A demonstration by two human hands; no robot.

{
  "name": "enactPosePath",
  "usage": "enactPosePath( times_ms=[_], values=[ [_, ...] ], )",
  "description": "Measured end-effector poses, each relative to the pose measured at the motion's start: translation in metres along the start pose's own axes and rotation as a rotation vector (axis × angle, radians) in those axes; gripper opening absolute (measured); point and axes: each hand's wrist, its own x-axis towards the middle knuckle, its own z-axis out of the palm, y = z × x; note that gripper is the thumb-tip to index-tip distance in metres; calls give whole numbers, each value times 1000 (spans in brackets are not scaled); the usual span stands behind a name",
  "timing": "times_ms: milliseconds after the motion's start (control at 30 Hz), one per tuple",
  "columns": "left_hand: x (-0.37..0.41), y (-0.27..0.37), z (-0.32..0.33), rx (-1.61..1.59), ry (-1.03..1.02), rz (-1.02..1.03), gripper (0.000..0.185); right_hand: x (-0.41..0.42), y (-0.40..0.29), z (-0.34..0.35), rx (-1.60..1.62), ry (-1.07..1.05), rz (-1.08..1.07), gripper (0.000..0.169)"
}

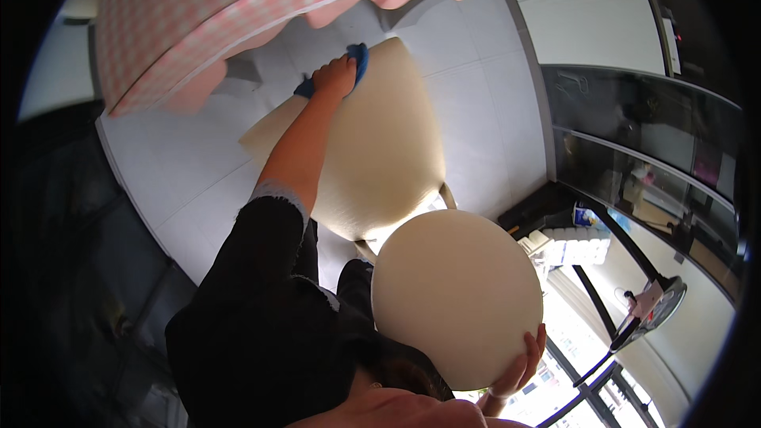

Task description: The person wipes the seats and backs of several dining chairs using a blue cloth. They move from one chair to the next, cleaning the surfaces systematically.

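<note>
My left hand (335, 78) is closed on a blue cloth (360, 62) and presses it on the far left part of a cream chair seat (380, 137). Some of the cloth sticks out on both sides of the hand. At the lower right, my right hand (520, 371) grips the outer edge of the chair's round cream backrest (458, 297), with its fingers curled over the edge. The backrest stands nearer to me than the seat and hides part of the frame that joins them.
A table with a pink-and-white checked, ruffled tablecloth (255, 6) stands beyond the seat. Grey floor tiles (475, 113) surround the chair. Along the right is a glass-fronted cabinet (630, 107), with a pack of white rolls (576, 245) and a black-framed stand (633, 244) below it.
</note>
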Motion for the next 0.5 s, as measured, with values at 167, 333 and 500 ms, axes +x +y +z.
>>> enactPosePath(
  times_ms=[167, 333, 500],
  values=[
    [19, 88, 48, 76, 344, 259, 47, -4, -12, 4, -68, 33, 52, 45],
    [-21, 133, 87, 273, 319, 752, 32, -4, -15, 3, -85, 30, 74, 45],
    [-113, 134, 156, 292, 207, 1069, 25, 4, -13, 6, -33, 16, 0, 42]
  ],
)
